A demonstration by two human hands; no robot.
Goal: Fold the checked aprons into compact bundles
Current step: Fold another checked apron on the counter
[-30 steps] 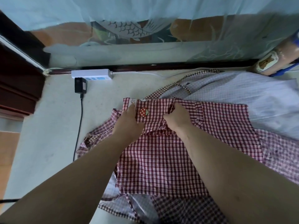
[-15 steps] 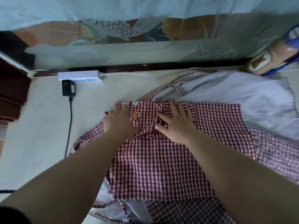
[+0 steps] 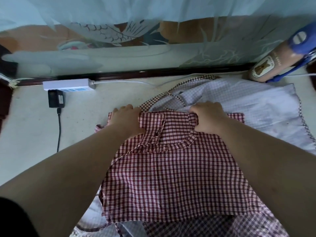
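Left hand [image 3: 125,117], right hand [image 3: 209,117] moved apart; flat palms now grip red checked apron [image 3: 171,177] far edge, turned over.

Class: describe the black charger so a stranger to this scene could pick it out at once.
Below the fish-painted panel at the back lies a white power strip, left of the red checked apron. The black charger sits against its near side: the only black block there, trailing a thin black cable.

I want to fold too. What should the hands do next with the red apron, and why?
Probably pull the far edge toward the body, folding it over. The left hand and right hand grip that edge of the red checked apron, whose near part lies flat.
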